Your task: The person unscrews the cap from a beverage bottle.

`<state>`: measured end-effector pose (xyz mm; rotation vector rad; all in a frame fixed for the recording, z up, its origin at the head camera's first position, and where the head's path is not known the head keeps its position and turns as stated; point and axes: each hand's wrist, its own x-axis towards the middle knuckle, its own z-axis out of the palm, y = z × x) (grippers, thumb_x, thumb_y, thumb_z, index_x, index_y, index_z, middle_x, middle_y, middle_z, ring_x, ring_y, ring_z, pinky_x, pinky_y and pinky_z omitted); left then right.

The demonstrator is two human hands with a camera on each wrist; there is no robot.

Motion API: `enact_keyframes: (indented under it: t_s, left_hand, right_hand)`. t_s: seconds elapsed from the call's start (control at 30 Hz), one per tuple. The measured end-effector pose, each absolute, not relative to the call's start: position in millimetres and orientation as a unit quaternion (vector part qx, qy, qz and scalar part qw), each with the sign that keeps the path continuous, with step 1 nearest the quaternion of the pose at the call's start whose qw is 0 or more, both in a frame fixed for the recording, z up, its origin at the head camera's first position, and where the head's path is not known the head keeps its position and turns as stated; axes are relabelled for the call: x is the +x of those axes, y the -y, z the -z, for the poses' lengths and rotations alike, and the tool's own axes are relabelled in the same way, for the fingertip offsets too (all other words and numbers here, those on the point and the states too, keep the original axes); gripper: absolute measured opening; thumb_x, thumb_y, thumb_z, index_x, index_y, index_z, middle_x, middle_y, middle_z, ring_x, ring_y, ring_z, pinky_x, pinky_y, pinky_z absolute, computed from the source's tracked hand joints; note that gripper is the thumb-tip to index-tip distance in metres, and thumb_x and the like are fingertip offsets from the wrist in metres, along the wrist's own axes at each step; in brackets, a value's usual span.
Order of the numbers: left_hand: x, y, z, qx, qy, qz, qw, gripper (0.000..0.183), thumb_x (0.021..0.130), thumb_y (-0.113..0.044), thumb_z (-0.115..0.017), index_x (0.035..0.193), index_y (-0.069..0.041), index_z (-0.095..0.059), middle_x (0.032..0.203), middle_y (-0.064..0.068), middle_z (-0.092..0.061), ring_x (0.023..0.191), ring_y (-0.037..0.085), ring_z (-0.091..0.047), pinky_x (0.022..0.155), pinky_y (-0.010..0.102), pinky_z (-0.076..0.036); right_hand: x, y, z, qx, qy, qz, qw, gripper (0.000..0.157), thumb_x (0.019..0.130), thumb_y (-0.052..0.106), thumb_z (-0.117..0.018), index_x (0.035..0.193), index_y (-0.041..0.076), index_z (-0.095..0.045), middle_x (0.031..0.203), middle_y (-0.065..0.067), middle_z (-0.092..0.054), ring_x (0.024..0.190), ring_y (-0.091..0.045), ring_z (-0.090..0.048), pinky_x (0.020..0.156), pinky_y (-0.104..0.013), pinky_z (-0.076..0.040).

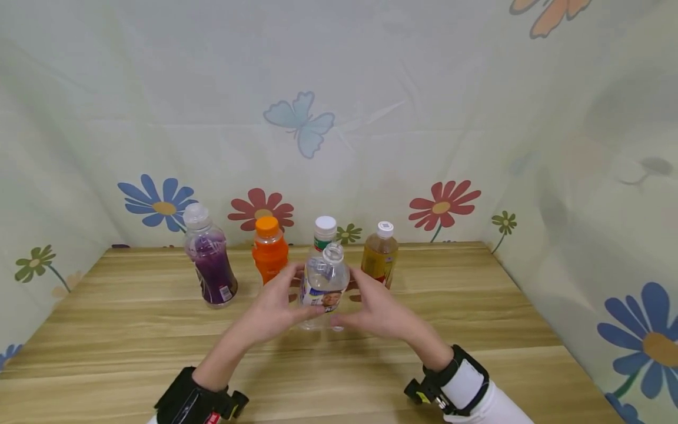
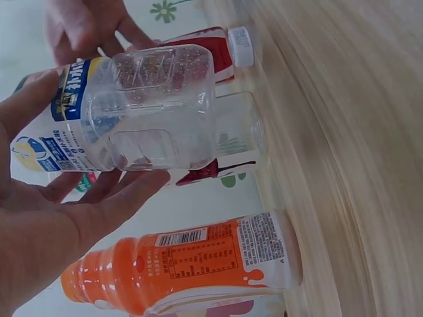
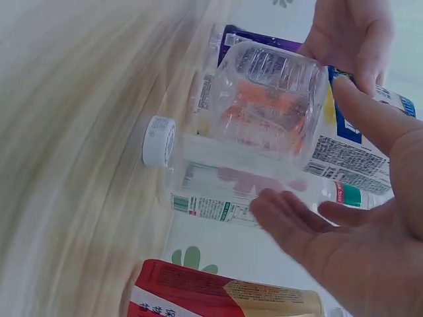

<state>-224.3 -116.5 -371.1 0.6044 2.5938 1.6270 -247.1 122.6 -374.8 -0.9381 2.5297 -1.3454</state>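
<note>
A clear plastic bottle (image 1: 327, 274) with a blue, white and yellow label and an uncapped mouth stands out in front of the other bottles. My left hand (image 1: 275, 306) grips it, thumb across the label and fingers round the far side. In the left wrist view the base of the clear bottle (image 2: 165, 105) hangs above the tabletop. On its other side is my right hand (image 1: 378, 303), thumb at the label and fingers extended, spread apart from the bottle in the right wrist view. A white cap (image 3: 158, 140) lies on the table below.
Behind stand a purple drink bottle (image 1: 214, 265), an orange bottle (image 1: 270, 250), a clear white-capped bottle (image 1: 325, 227) and an amber drink bottle (image 1: 379, 253). The wooden table (image 1: 477, 306) ends at a flowered cloth (image 1: 371, 147) at the back and right.
</note>
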Motion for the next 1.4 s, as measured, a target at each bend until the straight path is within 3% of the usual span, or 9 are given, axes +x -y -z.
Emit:
enact_keyframes:
  t_s: [0.1,0.4,0.8,1.1,1.4]
  left_hand:
    - [-222.8,115.2,372.4,0.198,-0.829,-0.523,0.014,0.075,0.085,-0.02,-0.087,0.147,-0.011,-0.045,0.139,0.008,-0.055,0.13,0.032,-0.053,0.107,0.057,-0.044]
    - [-220.2,112.8,372.9,0.202,-0.822,-0.532,0.017,0.077,0.084,-0.016,-0.087,0.148,-0.013,-0.044,0.141,0.005,-0.054,0.131,0.03,-0.052,0.106,0.053,-0.046]
    - [-219.3,116.4,367.6,0.211,-0.822,-0.528,0.01,0.083,0.083,-0.023,-0.089,0.152,-0.017,-0.043,0.143,0.009,-0.051,0.132,0.033,-0.05,0.107,0.057,-0.044]
    - [-220.3,125.7,362.8,0.209,-0.834,-0.511,-0.018,0.075,0.087,-0.021,-0.085,0.15,-0.011,-0.044,0.143,0.013,-0.051,0.133,0.036,-0.047,0.109,0.059,-0.04]
    - [-219.9,131.7,362.7,0.201,-0.848,-0.49,-0.011,0.077,0.089,-0.029,-0.083,0.153,-0.017,-0.042,0.145,0.013,-0.05,0.132,0.034,-0.049,0.11,0.059,-0.04]
  right_hand:
    - [-245.4,-122.2,376.0,-0.313,-0.818,0.478,0.058,0.087,0.086,0.018,-0.087,0.155,0.01,-0.035,0.146,-0.008,-0.053,0.131,-0.028,-0.054,0.105,-0.047,-0.049]
    - [-242.6,-119.8,378.4,-0.338,-0.784,0.521,0.018,0.077,0.086,0.005,-0.084,0.151,0.009,-0.043,0.142,-0.008,-0.056,0.128,-0.025,-0.057,0.101,-0.033,-0.051]
    - [-242.8,-131.2,369.7,-0.342,-0.767,0.542,0.025,0.072,0.086,-0.004,-0.081,0.147,0.004,-0.044,0.138,-0.013,-0.057,0.126,-0.029,-0.059,0.103,-0.043,-0.05]
    - [-248.0,-150.5,360.4,-0.343,-0.788,0.509,0.046,0.069,0.088,0.004,-0.082,0.147,0.004,-0.046,0.127,-0.012,-0.062,0.102,-0.025,-0.067,0.085,-0.042,-0.059]
    - [-253.4,-179.8,346.7,-0.339,-0.807,0.478,0.077,0.069,0.089,0.005,-0.08,0.148,0.005,-0.044,0.131,-0.011,-0.059,0.119,-0.03,-0.059,0.099,-0.047,-0.052]
